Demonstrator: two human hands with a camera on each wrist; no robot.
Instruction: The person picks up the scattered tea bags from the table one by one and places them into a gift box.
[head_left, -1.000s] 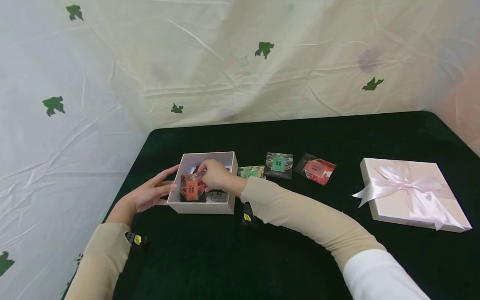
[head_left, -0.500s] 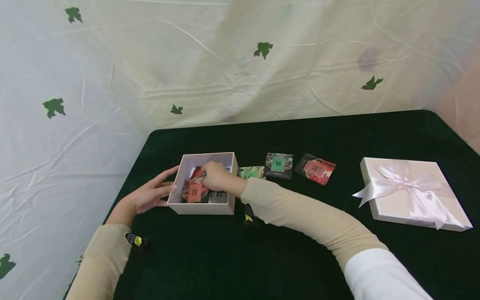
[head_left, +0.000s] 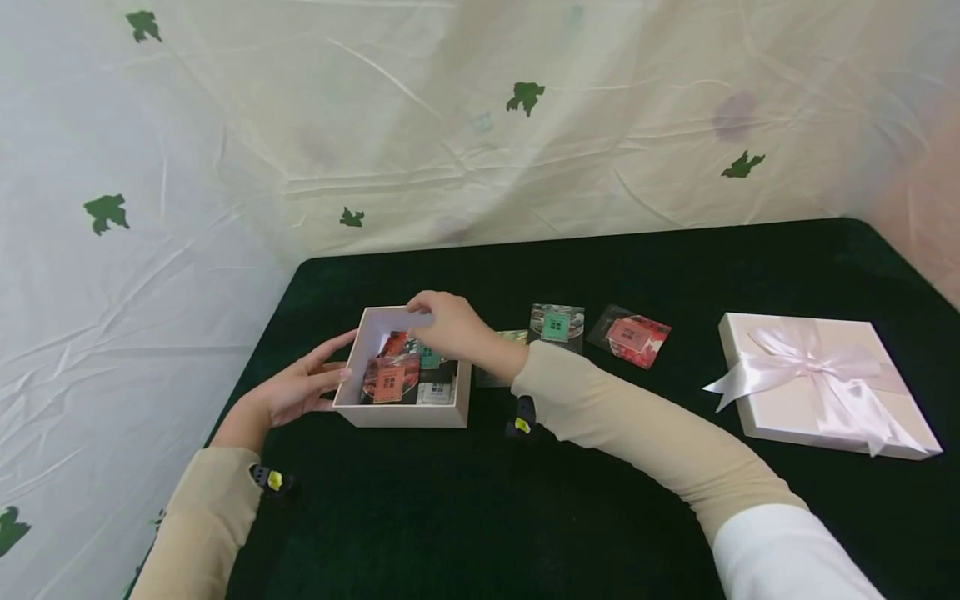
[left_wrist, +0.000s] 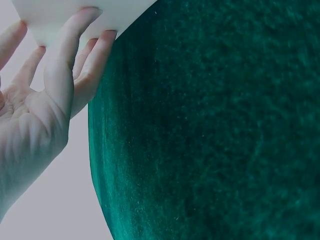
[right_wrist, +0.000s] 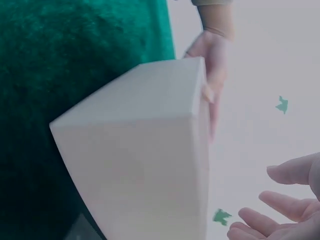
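Observation:
A white open-topped box point(head_left: 401, 417) stands at the left of the table. Inside lie flat square packets: one with a red label point(head_left: 390, 383) in front, one with a green label point(head_left: 430, 358), and one with a grey label point(head_left: 435, 392). My left hand point(head_left: 303, 387) rests its fingertips and thumb against the box's left wall; the left wrist view shows these fingers point(left_wrist: 90, 75) extended. Over the box's back right corner is my right hand point(head_left: 453, 329). It holds nothing, and in the right wrist view its fingers point(right_wrist: 287, 205) are spread.
Right of the box lie a packet point(head_left: 491, 377) partly hidden by my right forearm, a green-labelled packet point(head_left: 557, 325) and a red one point(head_left: 630, 336). Farther right sits a pale pink lid point(head_left: 765, 408) with a ribbon bow point(head_left: 813, 367). A pale curtain point(head_left: 450, 125) hangs behind the table.
My right hand has let go of packets inside the box and risen toward its back right corner. The red-labelled packet settled slightly lower; the green-labelled one now shows. My left hand stayed put.

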